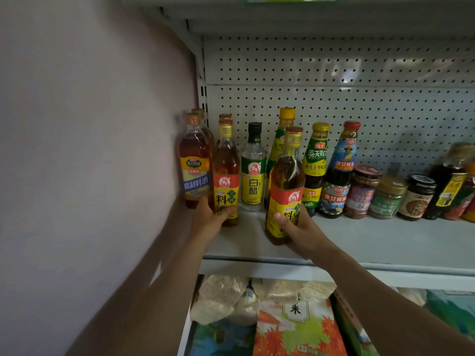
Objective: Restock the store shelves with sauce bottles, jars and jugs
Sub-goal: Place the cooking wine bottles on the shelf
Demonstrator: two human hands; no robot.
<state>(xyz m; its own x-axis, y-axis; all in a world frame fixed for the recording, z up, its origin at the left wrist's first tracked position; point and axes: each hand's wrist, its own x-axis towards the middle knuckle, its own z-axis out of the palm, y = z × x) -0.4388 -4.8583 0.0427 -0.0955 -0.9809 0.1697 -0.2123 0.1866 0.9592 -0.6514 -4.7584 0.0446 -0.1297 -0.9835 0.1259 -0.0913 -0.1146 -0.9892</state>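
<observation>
Amber liquid fills the two matching cooking wine bottles that the person has in hand at the left end of the shelf (385,242). The right hand (299,228) grips the nearer cooking wine bottle (285,186) low down, thumb across the yellow label and fingers curled behind it; the bottle leans a little to the right, and I cannot tell whether its base touches the shelf board near the front edge. The left hand (210,217) wraps around the bottom of the second cooking wine bottle (226,173), which stands upright on the shelf further back, with another red cap showing just behind its own.

Just left of that one, against the pale wall (90,150), stands a blue-labelled cooking wine bottle (194,163) with a twin behind it. Between the two held bottles sits a clear white vinegar bottle (253,168) with a dark cap. Behind the right-hand bottle rises a tall yellow-capped bottle (282,134), then to its right a yellow-capped oyster sauce bottle (315,165) and a red-capped oyster sauce bottle (340,170). Further right runs a row of small jars (388,194) with dark and gold lids, then more dark bottles, blurred at the picture's edge. White pegboard (334,73) backs the shelf. On the tier below lie bagged goods, among them a rice bag (295,327) printed with orange leaves.
</observation>
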